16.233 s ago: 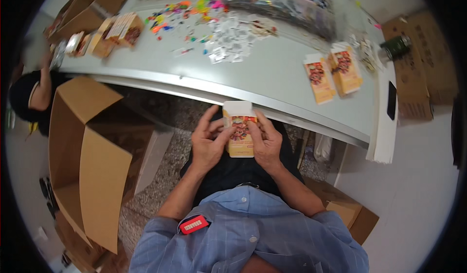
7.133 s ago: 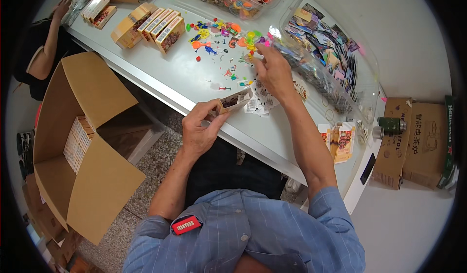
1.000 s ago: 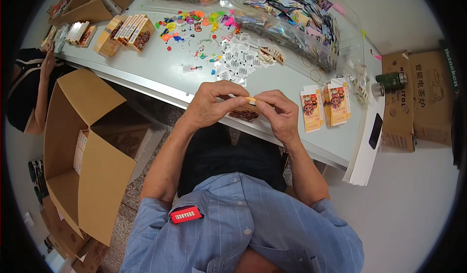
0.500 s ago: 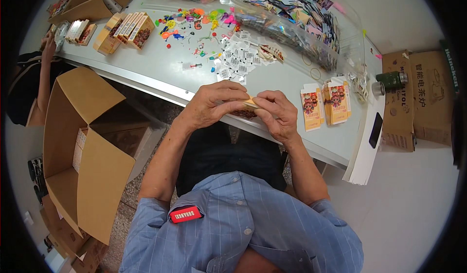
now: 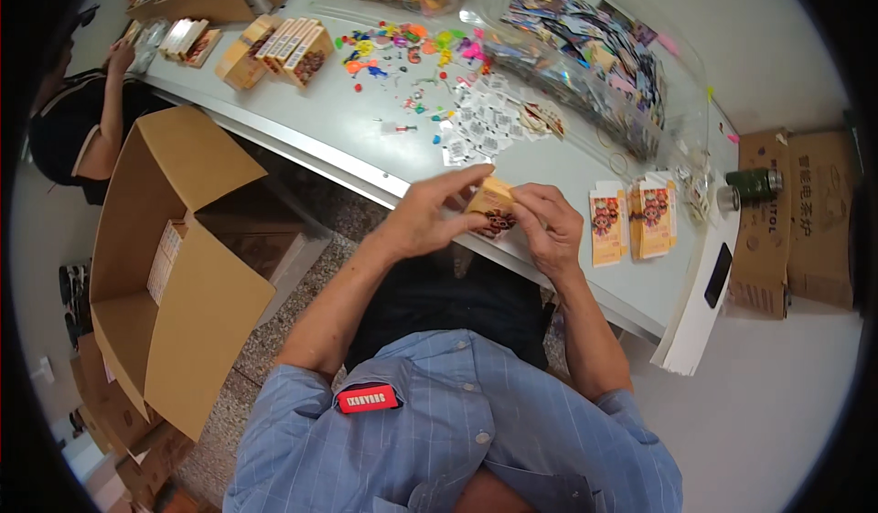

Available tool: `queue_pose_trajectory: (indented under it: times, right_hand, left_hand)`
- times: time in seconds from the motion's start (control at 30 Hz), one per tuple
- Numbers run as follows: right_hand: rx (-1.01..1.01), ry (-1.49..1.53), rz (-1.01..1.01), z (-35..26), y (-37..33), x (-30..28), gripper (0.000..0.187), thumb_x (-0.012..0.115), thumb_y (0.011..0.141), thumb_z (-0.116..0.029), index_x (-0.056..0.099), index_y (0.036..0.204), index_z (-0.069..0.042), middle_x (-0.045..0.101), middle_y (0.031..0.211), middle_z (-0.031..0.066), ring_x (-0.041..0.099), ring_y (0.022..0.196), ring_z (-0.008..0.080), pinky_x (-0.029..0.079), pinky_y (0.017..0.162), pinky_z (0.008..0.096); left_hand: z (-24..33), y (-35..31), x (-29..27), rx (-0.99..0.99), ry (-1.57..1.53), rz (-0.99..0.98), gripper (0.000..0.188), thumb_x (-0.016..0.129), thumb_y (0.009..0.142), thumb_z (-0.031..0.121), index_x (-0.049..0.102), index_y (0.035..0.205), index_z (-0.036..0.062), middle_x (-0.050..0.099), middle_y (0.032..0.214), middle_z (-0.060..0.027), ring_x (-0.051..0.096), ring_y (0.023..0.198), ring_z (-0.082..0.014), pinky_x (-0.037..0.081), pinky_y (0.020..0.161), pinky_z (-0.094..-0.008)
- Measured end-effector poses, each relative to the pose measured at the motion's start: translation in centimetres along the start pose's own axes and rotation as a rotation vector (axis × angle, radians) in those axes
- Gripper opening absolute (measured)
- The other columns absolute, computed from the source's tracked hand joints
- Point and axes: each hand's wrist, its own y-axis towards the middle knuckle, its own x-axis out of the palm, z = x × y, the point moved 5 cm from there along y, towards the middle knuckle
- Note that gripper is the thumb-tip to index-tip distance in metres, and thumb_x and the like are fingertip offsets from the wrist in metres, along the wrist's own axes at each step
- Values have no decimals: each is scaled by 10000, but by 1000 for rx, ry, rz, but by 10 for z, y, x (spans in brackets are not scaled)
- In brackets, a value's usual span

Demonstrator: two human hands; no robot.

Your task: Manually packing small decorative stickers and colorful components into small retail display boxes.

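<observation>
Small yellow printed carton (image 5: 494, 204) at centre of frame, tilted, over the near edge of the white table (image 5: 274, 115); whether it touches the tabletop cannot be told. Left hand (image 5: 422, 213) grips the carton's left side, thumb below, fingers curled along the top. Right hand (image 5: 553, 231) is bent closed at the carton's right side, thumb and fingertips against its upper right edge. Just above the hands: loose pile of white barcode slips (image 5: 485, 120). Further up, toward upper centre: scatter of small coloured plastic toys (image 5: 416, 45). Upper right: clear plastic bin (image 5: 688, 111) heaped with picture cards (image 5: 594, 51). Right of centre: two groups of flat yellow cartons (image 5: 653, 222) side by side on the table. Upper left: row of filled-out cartons (image 5: 302, 53) standing close together. Left of frame, below the table edge: large open cardboard box (image 5: 210, 330), with white-sided cartons (image 5: 166, 259) stacked inside. Far upper left: a co-worker's hand (image 5: 121, 58) at the table. Right side: green flask (image 5: 757, 184) lying near a black phone (image 5: 719, 275).
</observation>
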Motion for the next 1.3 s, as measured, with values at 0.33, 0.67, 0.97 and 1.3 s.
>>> queue_pose_trajectory:
  times: [0.33, 0.67, 0.97, 1.3]
  right_hand:
    - [188, 267, -16, -9, 46, 61, 291, 671, 952, -20, 664, 1243, -17, 649, 1180, 97, 648, 988, 143, 567, 802, 267]
    - [-7, 6, -198, -23, 68, 73, 284, 727, 900, -56, 700, 1182, -33, 684, 1123, 134, 669, 996, 217, 540, 840, 310]
    - [-365, -503, -361, 36, 259, 186, 464, 595, 979, -280, 556, 1420, -139, 551, 1422, 162, 499, 1315, 359, 383, 1112, 456]
    - [-434, -519, -642, 75, 285, 247, 385, 561, 990, -322, 648, 1301, -111, 565, 1426, 139, 481, 1354, 314, 350, 1147, 463]
  left_hand:
    - [27, -33, -128, -19, 562, 952, 254, 750, 901, 105, 714, 1145, 43, 734, 984, -118, 697, 798, -171, 538, 622, -301]
    - [-15, 30, -202, -33, 1113, 1023, 216, 699, 880, 104, 739, 1092, 102, 701, 1080, -102, 635, 1014, -312, 535, 874, -415]
    - [-26, 33, -185, 61, 1127, 1057, 238, 725, 849, 76, 705, 1086, 74, 613, 1161, -120, 597, 1073, -337, 527, 880, -436]
    - [-51, 30, -210, 52, 819, 1162, 289, 784, 844, 54, 661, 1104, 22, 569, 1113, -117, 656, 785, -185, 574, 635, -296]
